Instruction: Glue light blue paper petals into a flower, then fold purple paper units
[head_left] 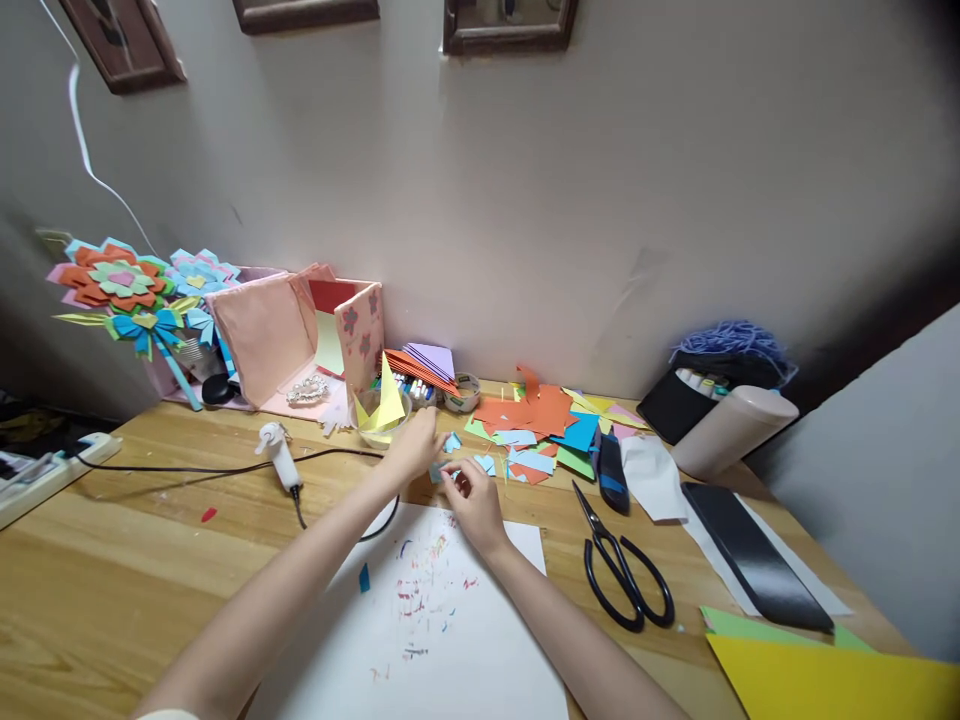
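My left hand (417, 444) is stretched forward beside a clear bowl (373, 436) with yellow folded paper (388, 400) in it; its fingertips are bent down and what they hold, if anything, is hidden. Close on its right, my right hand (474, 502) has thumb and fingers curled together at a small light blue paper piece (437, 472). More small blue paper pieces (486, 464) lie just beyond my fingers. Under my forearms is a white sheet (420, 620) with coloured marks and a dark blue scrap (364, 578).
A white glue gun (280, 456) with a black cable lies left. Black-handled scissors (619, 565), a black phone-like slab (756, 555) and a stapler (613, 473) are right. Paper scraps (525, 415), a pink box (266, 340) and paper flowers (124, 278) stand or lie behind.
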